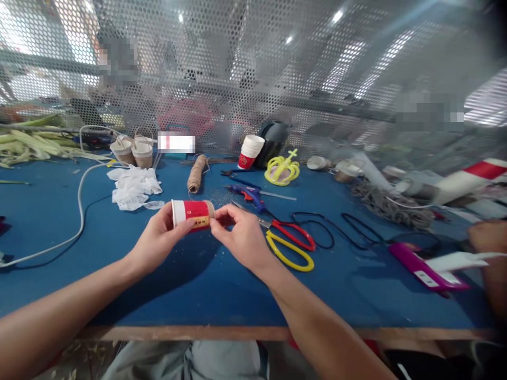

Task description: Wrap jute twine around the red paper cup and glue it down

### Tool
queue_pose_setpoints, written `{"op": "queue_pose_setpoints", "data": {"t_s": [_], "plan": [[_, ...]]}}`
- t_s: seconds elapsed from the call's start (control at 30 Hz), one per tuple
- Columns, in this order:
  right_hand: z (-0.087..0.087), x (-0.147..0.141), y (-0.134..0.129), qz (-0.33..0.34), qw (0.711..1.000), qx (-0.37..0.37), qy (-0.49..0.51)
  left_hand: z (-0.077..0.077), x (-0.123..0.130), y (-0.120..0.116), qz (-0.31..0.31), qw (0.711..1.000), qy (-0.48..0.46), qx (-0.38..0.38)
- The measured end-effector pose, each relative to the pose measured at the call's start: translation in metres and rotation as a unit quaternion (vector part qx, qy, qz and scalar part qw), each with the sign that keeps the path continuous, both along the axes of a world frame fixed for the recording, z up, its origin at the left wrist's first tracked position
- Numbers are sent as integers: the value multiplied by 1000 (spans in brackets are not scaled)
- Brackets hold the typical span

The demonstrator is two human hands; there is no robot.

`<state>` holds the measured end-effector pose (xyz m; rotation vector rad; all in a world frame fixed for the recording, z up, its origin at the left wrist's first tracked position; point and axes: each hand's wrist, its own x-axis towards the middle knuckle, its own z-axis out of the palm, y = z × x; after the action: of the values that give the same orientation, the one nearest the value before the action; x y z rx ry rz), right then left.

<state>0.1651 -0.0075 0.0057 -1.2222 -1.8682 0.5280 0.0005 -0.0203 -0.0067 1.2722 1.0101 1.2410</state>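
Note:
A red and white paper cup (192,212) lies on its side in the air above the blue table, its rim to the left and a band of brown twine (211,209) round its base end. My left hand (160,235) is wrapped round the rim end, thumb along the near side. At the base end my right hand (240,232) pinches with thumb and forefinger at the twine. Beyond the cup is a twine roll (197,174). Scissors with red and yellow handles (291,260) and a blue glue gun (249,195) lie right of my right hand.
Stacked cups (251,151), a dark jug (274,142) and a yellow crown-shaped piece (282,171) stand at the back. White gloves (134,186) and twine-wrapped cups (141,154) are back left. Cables cross both sides. A purple power strip (425,269) lies right, near another person's hand.

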Motion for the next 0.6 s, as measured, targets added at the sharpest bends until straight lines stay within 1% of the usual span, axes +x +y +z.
{"op": "queue_pose_setpoints", "data": {"t_s": [0.1, 0.23, 0.43, 0.53, 0.6], "plan": [[1, 0, -1, 10, 1000, -1, 2, 0, -1, 1, 2, 1000, 8, 2], [2, 0, -2, 4, 1000, 0, 5, -2, -2, 0, -8, 1000, 20, 12], [-1, 0, -1, -7, 1000, 7, -11, -4, -1, 0, -7, 999, 31, 15], [-2, 1, 0, -10, 1000, 12, -15, -4, -2, 2, -10, 1000, 21, 10], [-3, 1, 0, -6, 1000, 20, -19, -5, -3, 5, -13, 1000, -8, -7]]}}
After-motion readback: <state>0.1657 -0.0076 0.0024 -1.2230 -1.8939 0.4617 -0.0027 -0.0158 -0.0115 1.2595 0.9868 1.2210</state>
